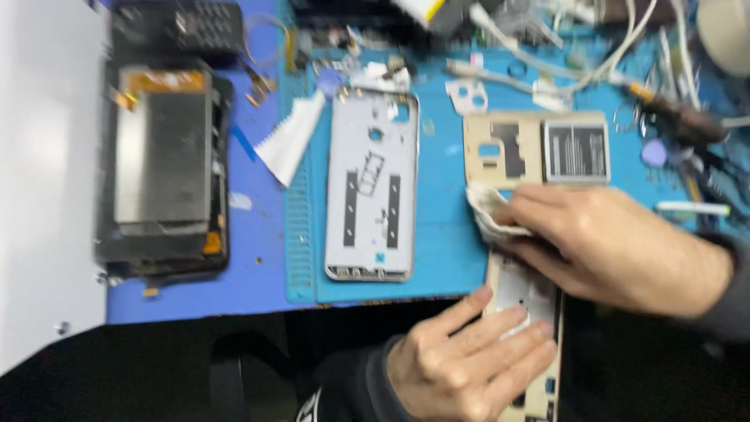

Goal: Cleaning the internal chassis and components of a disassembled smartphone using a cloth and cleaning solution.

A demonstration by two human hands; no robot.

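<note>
nearest to us, our left hand (461,355) lies flat with fingers spread narrow, pressing down the gold phone frame (527,344) that pokes off the near edge of the desk (258,266). it holds nothing; it only pins. just above it our right hand (601,242) is pinched around a crumpled wipe (488,209), and the wipe touches the frame's upper part. we judge the step in hand to be wiping the frame clean while it is held steady. the next move, as we read it, calls for firm pressure from the left and short strokes from the right. well to the left of both hands sit a dark tablet assembly (164,168) and a silver back cover (373,187). just beyond the right hand lies a grey battery (576,152).
</note>
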